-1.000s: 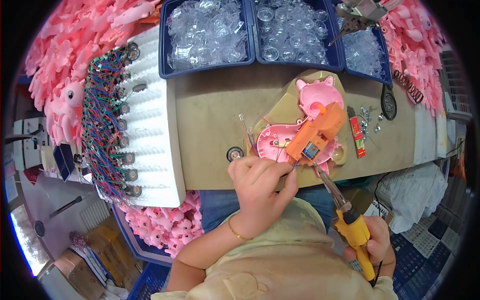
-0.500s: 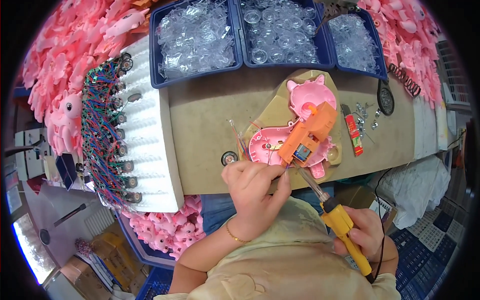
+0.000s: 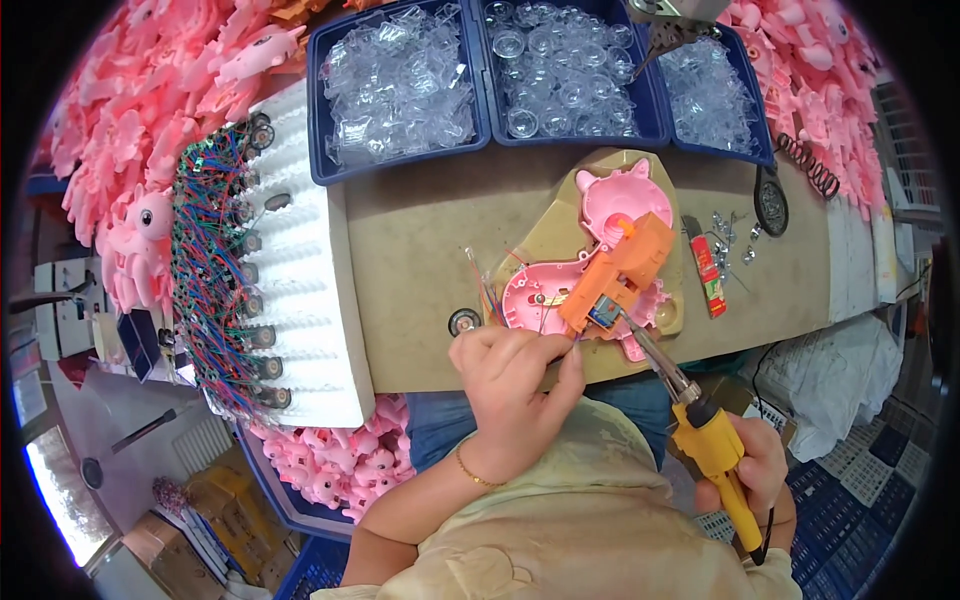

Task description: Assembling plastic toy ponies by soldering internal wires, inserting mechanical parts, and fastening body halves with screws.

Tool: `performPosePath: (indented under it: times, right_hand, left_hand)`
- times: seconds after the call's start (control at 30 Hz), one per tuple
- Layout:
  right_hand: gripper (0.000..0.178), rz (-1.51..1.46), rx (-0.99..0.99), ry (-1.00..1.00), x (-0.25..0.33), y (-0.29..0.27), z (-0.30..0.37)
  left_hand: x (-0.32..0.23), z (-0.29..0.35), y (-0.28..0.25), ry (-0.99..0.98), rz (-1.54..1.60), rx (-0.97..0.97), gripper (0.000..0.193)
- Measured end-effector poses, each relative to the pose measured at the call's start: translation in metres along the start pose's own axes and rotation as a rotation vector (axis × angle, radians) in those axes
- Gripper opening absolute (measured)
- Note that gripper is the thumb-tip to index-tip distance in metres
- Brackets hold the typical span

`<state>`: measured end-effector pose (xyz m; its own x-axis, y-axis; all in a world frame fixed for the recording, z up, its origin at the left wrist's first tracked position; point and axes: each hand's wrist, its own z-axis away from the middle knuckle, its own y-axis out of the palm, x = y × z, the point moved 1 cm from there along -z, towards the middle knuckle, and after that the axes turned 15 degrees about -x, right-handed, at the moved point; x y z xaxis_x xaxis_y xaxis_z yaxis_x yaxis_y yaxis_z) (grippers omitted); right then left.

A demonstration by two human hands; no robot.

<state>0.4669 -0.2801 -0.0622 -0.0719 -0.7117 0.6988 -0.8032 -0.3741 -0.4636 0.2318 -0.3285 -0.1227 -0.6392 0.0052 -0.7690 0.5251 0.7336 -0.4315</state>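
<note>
Pinching a thin, probably fragile wire point(image 3: 577, 339) in your left hand point(image 3: 518, 378) beside the likely light, stiff orange plastic housing point(image 3: 640, 252) (right of frame centre), you grip the yellow soldering iron point(image 3: 708, 440) in your right hand point(image 3: 756, 464), safest behind its presumably hot metal tip point(image 3: 634, 325).

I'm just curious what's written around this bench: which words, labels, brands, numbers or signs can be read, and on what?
No text is clear enough to quote.
Slim red tool on the table: print too small and blurred.
White label at lower right: marks too small.
Yellow soldering iron: no legible lettering.
</note>
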Motion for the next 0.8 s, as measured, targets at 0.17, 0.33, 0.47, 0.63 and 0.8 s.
performPosePath:
  times: [0.17, 0.33, 0.47, 0.63, 0.8]
  right_hand:
    - [0.059, 0.018, 0.068, 0.032, -0.003, -0.005, 0.003]
    - [0.059, -0.010, 0.020, 0.104, -0.004, -0.006, 0.006]
    - [0.063, 0.026, -0.144, 0.076, -0.002, -0.009, 0.006]
    - [0.065, -0.045, -0.109, 0.271, -0.001, -0.012, 0.004]
    - [0.063, -0.116, -0.079, 0.335, -0.001, -0.009, 0.000]
  left_hand:
    - [0.000, 0.000, -0.002, -0.006, 0.001, -0.004, 0.013]
    - [-0.002, -0.004, -0.005, 0.171, -0.090, 0.000, 0.016]
    - [-0.007, -0.010, -0.013, 0.277, -0.115, 0.020, 0.019]
    - [-0.011, -0.026, -0.011, -0.105, 0.027, 0.130, 0.011]
    - [-0.014, -0.027, -0.009, -0.057, -0.014, 0.153, 0.009]
